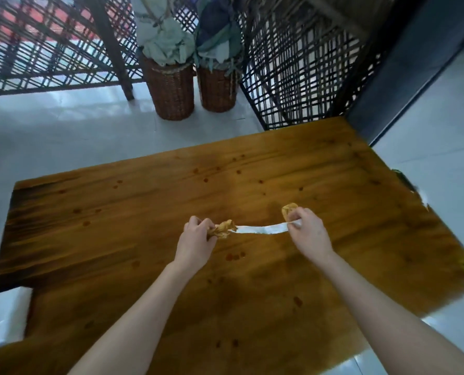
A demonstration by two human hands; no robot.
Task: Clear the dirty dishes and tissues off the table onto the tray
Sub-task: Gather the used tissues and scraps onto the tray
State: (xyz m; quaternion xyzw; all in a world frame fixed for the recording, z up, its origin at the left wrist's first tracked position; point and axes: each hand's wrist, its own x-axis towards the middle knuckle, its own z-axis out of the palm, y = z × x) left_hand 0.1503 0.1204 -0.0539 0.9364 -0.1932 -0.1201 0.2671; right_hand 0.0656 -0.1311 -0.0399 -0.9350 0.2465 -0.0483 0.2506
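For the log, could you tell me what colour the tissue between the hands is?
White in the middle, stained yellow-brown at both ends: tissue, head view.

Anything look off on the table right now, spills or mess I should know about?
Yes. The wooden table is dotted with dark drops, a cluster near the middle. The tissue stretched between the left hand and right hand is stained brown at both ends. No tray is in view.

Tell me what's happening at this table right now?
A person holds a stained tissue stretched between both hands above the wooden table. The left hand pinches the crumpled brown end and the right hand grips the other. Small dark spots dot the tabletop. No dishes or tray are clearly in view.
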